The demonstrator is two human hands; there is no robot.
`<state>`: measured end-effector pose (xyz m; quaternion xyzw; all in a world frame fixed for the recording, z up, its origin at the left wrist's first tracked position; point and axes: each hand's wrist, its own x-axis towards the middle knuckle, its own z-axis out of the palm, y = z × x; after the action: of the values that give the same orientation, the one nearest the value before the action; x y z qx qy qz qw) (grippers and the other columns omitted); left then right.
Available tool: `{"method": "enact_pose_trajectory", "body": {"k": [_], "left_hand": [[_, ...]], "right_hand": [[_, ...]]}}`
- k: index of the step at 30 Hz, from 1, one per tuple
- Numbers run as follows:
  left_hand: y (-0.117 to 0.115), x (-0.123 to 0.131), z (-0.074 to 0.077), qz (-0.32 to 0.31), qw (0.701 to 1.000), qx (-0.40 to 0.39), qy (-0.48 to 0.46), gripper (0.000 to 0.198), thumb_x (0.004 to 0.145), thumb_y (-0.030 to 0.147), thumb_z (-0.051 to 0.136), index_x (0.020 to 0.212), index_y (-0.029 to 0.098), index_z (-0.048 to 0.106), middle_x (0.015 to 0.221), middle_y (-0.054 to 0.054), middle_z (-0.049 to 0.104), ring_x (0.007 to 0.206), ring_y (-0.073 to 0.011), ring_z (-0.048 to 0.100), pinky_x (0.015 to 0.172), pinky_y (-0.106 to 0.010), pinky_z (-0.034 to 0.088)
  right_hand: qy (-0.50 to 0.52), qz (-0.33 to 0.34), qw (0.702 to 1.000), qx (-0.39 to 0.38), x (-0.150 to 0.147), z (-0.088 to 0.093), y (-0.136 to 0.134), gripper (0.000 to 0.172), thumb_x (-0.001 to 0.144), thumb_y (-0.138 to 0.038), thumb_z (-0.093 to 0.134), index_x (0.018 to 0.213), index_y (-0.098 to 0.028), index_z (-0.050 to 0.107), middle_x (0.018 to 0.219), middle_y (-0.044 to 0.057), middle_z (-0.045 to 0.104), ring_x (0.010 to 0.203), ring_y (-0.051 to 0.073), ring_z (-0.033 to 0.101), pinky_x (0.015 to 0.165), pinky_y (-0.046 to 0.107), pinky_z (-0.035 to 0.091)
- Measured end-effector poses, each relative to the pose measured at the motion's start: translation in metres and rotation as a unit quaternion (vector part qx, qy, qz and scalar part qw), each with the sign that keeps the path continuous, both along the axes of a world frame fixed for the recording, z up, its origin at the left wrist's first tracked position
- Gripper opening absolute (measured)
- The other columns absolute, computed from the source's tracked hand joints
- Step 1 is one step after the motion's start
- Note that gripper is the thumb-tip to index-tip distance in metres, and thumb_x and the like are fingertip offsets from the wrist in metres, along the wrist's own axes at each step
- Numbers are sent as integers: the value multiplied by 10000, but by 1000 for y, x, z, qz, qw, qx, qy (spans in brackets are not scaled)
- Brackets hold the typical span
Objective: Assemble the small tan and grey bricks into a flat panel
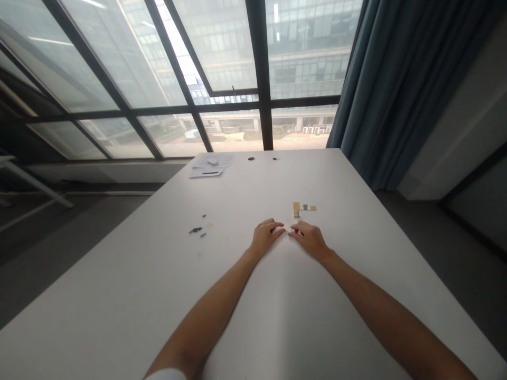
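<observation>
Both my hands rest close together on the white table point(277, 327), fingertips almost meeting. My left hand point(266, 236) has its fingers curled into a pinch. My right hand point(308, 237) is curled the same way, thumb and fingers pressed together. Whatever sits between the fingertips is too small to make out. Just beyond my right hand lies a small flat assembly of yellow and dark pieces point(301, 208). To the left of my left hand are a few tiny dark loose pieces point(198, 229).
Papers with a small object on top point(210, 165) lie at the table's far edge, near two round cable holes point(251, 158). Behind the table are large windows and a dark blue curtain point(396, 89) at right. Floor drops away on both sides.
</observation>
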<state>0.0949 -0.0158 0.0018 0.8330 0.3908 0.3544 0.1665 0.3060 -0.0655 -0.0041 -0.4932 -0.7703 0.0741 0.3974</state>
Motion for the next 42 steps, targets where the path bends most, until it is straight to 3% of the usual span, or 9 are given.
{"method": "enact_pose_trajectory", "body": {"k": [7, 18, 25, 42], "left_hand": [[1, -2, -4, -27, 999, -18, -27, 195, 916, 336, 671, 1000, 195, 776, 671, 20, 518, 630, -109, 480, 640, -227, 375], [2, -3, -5, -56, 997, -22, -45, 244, 952, 354, 620, 1076, 209, 772, 700, 2, 540, 649, -115, 493, 651, -227, 390], [1, -3, -4, -69, 996, -18, -45, 258, 964, 343, 601, 1128, 221, 758, 690, 10, 518, 636, -111, 479, 642, -224, 381], [-3, -3, 1, -75, 996, -32, -25, 331, 923, 252, 589, 1231, 194, 696, 690, 32, 505, 639, -109, 463, 657, -230, 379]], "right_hand": [[-13, 23, 1000, -5, 2, -1, -1, 133, 960, -242, 587, 976, -219, 717, 883, 46, 704, 789, 169, 655, 725, 263, 479], [-19, 22, 1000, 6, 0, -2, -1, 151, 954, -335, 620, 986, -220, 714, 857, 31, 699, 723, 151, 639, 701, 253, 472], [-12, 32, 999, 15, 0, 3, -2, 261, 938, -331, 637, 1172, -217, 667, 919, 34, 693, 700, 140, 616, 650, 244, 461], [-1, 11, 1000, 14, 0, 4, -2, 246, 907, -300, 647, 1138, -217, 661, 933, 38, 681, 743, 148, 610, 656, 245, 452]]}}
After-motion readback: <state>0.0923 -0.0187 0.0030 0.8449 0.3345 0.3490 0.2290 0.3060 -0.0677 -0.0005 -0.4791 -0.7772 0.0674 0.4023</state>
